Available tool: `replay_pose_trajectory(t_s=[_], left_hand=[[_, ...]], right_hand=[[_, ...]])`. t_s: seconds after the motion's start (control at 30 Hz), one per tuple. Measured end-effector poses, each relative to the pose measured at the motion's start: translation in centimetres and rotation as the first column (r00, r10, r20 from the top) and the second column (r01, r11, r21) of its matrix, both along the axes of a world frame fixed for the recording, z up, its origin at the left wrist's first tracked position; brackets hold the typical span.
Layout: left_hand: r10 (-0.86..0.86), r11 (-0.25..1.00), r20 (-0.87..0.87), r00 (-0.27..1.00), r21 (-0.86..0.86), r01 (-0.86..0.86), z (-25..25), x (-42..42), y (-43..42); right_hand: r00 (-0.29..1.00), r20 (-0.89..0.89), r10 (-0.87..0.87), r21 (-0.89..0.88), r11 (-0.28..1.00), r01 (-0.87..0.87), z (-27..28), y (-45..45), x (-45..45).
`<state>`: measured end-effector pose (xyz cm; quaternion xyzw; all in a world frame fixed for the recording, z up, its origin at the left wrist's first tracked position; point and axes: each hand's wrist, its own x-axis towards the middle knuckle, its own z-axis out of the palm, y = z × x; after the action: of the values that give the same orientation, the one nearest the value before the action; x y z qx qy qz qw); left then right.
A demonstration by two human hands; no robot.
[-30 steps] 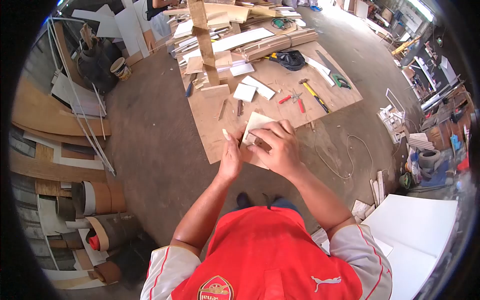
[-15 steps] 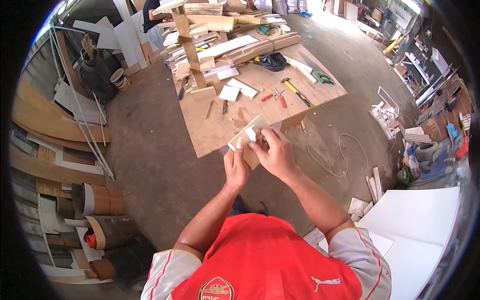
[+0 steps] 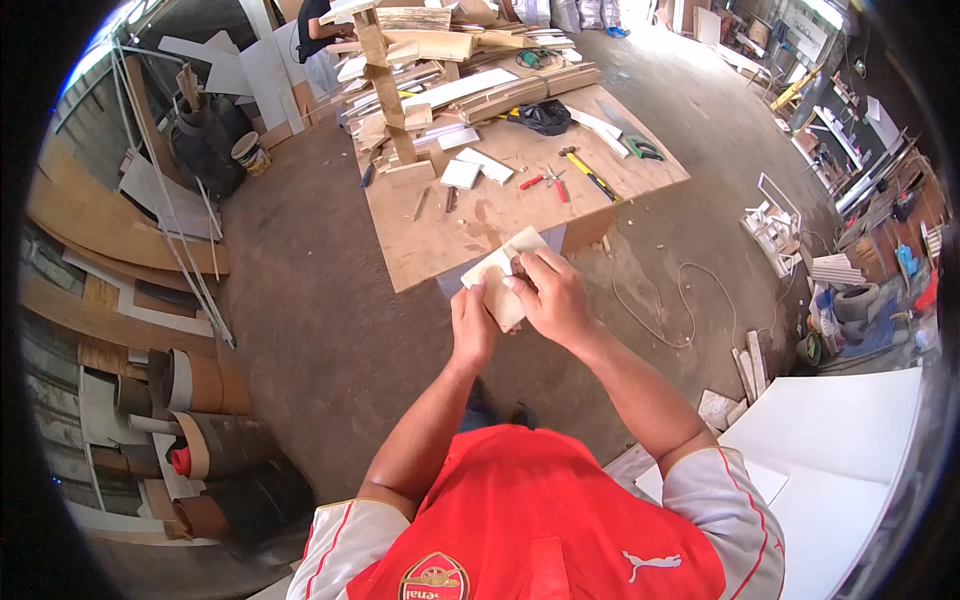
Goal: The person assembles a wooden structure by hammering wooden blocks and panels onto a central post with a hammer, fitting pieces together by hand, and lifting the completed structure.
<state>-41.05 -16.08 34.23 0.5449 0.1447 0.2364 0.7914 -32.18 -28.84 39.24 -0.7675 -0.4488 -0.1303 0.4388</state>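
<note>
Pale wood (image 3: 497, 303) now, tilted between us and the table (image 3: 430, 240)! Our left hand (image 3: 474, 325) grips one side, our right hand (image 3: 556, 298) pinches the other, fingertips partly hidden; something dark beneath them we can't make out. Up top, a co-worker (image 3: 316, 32) is cut off.

Pale wood pc (image 3: 500, 298), tilted, btwn both hands (image 3: 560, 304)
</note>
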Motion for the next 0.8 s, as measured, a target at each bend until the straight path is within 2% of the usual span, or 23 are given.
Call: replay_pose_trajectory(t_s=[0.07, 0.1, 0.13, 0.23, 0.27, 0.37, 0.4, 0.43, 0.47, 0.5, 0.57, 0.67, 0.8], left_hand=[[-0.080, 0.979, -0.095, 0.992, -0.194, 0.061, 0.8, -0.3, 1.5], [-0.142, 0.970, -0.063, 0.988, -0.208, 0.126, 0.7, -0.1, 2.8], [-0.155, 0.957, -0.036, 0.987, -0.254, 0.141, 0.5, -0.3, 3.4], [-0.205, 0.921, 0.000, 0.979, -0.339, 0.193, -0.7, -0.5, 5.1], [-0.224, 0.909, 0.009, 0.975, -0.358, 0.212, -1.1, -0.5, 5.7], [-0.259, 0.874, -0.019, 0.966, -0.430, 0.226, 0.2, -0.7, 7.2], [-0.296, 0.862, -0.008, 0.955, -0.433, 0.264, 0.3, -0.8, 7.9], [-0.331, 0.850, 0.003, 0.944, -0.434, 0.299, 0.4, -1.0, 8.8], [-0.363, 0.837, 0.012, 0.932, -0.434, 0.332, 0.6, -1.1, 9.8], [-0.320, 0.856, 0.017, 0.947, -0.424, 0.296, 1.4, -1.3, 10.4], [-0.230, 0.888, 0.027, 0.973, -0.404, 0.221, 3.2, -1.9, 11.3], [-0.221, 0.952, 0.103, 0.970, -0.192, 0.238, 1.3, -2.3, 16.1], [-0.250, 0.964, 0.215, 0.944, -0.036, 0.263, 2.7, -3.1, 21.6]], right_hand=[[0.992, 0.112, -0.051, -0.016, 0.998, 0.053, 1.2, -0.6, -0.1], [0.983, 0.168, -0.075, -0.021, 0.997, 0.079, 1.9, -0.9, 0.0], [0.990, 0.097, -0.103, -0.114, 0.987, 0.114, 2.5, -1.4, 0.0], [0.959, -0.266, 0.097, 0.020, 0.995, -0.095, 2.5, -1.6, 0.0], [0.959, -0.234, 0.159, 0.027, 0.987, -0.157, 2.3, -1.7, 0.0], [0.986, -0.093, 0.136, -0.107, 0.983, -0.146, 1.9, -0.9, -0.6], [0.982, -0.142, 0.126, -0.083, 0.987, -0.138, 1.3, -0.1, -0.6], [0.985, -0.116, 0.131, -0.045, 0.990, -0.137, 0.8, 0.8, -0.6], [0.987, -0.089, 0.137, -0.005, 0.990, -0.138, 0.5, 1.8, -0.6], [0.988, -0.061, 0.143, 0.036, 0.989, -0.141, 0.3, 3.0, -0.6], [0.981, -0.149, 0.126, 0.087, 0.990, -0.114, -0.1, 5.5, -1.1], [0.941, -0.301, 0.156, 0.146, 0.983, -0.116, -0.1, 9.6, -1.7], [0.880, -0.410, 0.241, 0.254, 0.957, -0.143, -0.4, 15.5, -1.5]])
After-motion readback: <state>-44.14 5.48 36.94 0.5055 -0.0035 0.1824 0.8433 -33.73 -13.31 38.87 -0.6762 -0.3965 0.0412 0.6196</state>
